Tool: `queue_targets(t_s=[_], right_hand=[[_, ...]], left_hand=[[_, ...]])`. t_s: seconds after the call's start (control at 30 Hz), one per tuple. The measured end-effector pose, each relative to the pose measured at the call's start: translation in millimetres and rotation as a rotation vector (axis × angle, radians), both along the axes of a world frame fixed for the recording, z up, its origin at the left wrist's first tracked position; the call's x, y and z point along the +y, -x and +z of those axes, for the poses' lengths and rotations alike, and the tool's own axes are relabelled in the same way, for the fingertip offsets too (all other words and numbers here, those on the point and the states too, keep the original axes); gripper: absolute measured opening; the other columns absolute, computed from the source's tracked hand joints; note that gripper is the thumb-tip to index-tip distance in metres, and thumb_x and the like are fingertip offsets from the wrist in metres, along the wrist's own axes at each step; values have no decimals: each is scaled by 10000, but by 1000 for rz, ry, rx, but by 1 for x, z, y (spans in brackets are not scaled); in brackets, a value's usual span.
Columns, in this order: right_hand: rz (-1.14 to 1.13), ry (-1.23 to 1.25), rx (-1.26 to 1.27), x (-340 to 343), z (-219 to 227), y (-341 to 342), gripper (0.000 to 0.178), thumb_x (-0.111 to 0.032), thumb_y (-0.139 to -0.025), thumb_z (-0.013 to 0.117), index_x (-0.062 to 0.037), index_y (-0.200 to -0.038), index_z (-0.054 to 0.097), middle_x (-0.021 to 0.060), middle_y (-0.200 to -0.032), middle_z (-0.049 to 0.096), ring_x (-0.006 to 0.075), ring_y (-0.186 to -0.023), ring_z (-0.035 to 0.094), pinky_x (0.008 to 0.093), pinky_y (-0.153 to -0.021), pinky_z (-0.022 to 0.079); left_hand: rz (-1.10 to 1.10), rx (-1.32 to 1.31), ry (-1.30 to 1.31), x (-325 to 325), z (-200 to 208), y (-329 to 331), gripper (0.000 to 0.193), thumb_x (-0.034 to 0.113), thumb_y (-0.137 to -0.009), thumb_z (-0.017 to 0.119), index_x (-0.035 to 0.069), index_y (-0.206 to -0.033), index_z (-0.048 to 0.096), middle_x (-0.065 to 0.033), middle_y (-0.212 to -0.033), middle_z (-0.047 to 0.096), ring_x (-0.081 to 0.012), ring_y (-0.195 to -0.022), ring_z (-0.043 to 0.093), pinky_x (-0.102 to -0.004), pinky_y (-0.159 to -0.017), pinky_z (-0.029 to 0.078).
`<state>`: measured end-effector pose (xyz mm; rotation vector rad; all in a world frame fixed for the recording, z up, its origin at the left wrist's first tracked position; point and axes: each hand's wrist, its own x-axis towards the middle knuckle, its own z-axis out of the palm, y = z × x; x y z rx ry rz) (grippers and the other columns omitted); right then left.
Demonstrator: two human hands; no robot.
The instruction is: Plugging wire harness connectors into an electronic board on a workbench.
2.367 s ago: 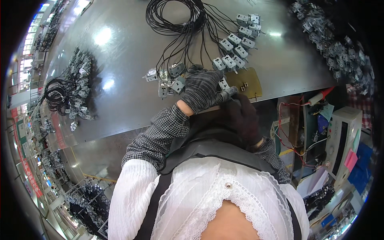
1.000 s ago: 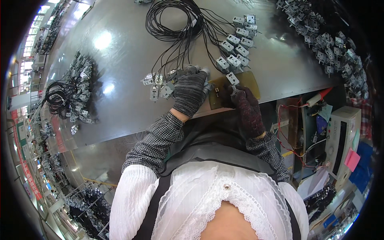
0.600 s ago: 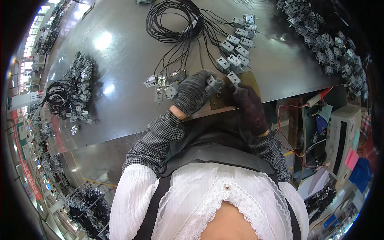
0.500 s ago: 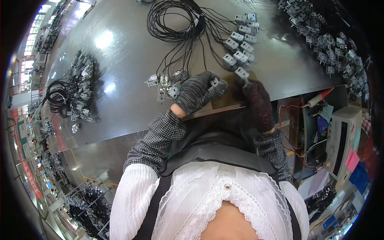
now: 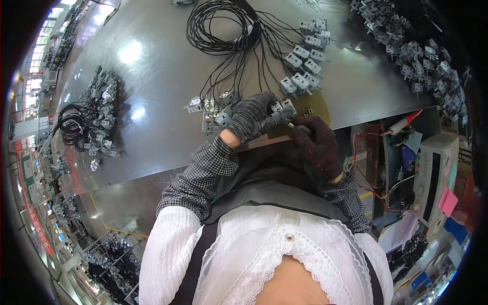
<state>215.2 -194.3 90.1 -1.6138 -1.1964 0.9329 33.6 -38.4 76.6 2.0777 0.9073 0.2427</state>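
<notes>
My left hand (image 5: 251, 119), in a grey striped knitted glove, is closed around small pale-grey block-shaped metal parts (image 5: 284, 108); there seem to be two side by side at its fingertips. My right hand (image 5: 320, 147), in a dark maroon glove, is close to them with its fingers curled. A short shiny tip shows at those fingers, but the rest of what they hold is hidden. Beneath both hands, an olive-coloured plate (image 5: 320, 108) lies at the table edge. Beside my left wrist sit several similar parts (image 5: 208, 122) on black cables.
Across the metal table (image 5: 162, 101), a coil of black cable (image 5: 223, 25) leads to a double row of grey parts (image 5: 311, 66). Another cabled bundle (image 5: 104, 114) lies at left, and a long heap of parts (image 5: 406, 56) at right. A beige machine (image 5: 432, 178) stands at lower right.
My right hand has moved left and nearer to me, toward my left hand's fingertips. The part at the near end of the row has left its place. More of the olive plate shows.
</notes>
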Motion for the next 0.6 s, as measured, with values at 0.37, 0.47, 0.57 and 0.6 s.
queue_targets(t_s=[0.37,0.47,0.57,0.6], right_hand=[[-54,101,65,-6,-5,23,359,-254,-961,752,-36,-1229,653,156,-980,720,236,-881,712,394,-783,569],[-35,-78,0,-15,-24,28,408,-264,-996,722,-21,-1308,625,182,-1069,720,243,-942,714,406,-831,574],[59,55,580,-14,-9,26,439,-312,-1078,626,-5,-1389,576,172,-1174,712,250,-1005,714,404,-893,576],[78,209,681,-15,5,24,466,-356,-1106,568,-8,-1416,561,153,-1184,708,249,-1001,712,406,-900,580]], left_hand=[[8,-18,-58,-8,11,-6,493,466,-947,764,56,-1210,688,-182,-976,754,-342,-895,752,-448,-804,576],[-11,-66,-85,-7,0,0,478,449,-933,774,66,-1209,695,-169,-963,757,-337,-896,755,-449,-804,579],[5,-61,-107,-8,-4,2,476,445,-928,777,71,-1211,697,-154,-935,750,-329,-867,753,-443,-795,579],[1,-69,-112,-7,-4,1,476,445,-928,777,71,-1211,697,-154,-935,750,-329,-867,753,-443,-795,579]])
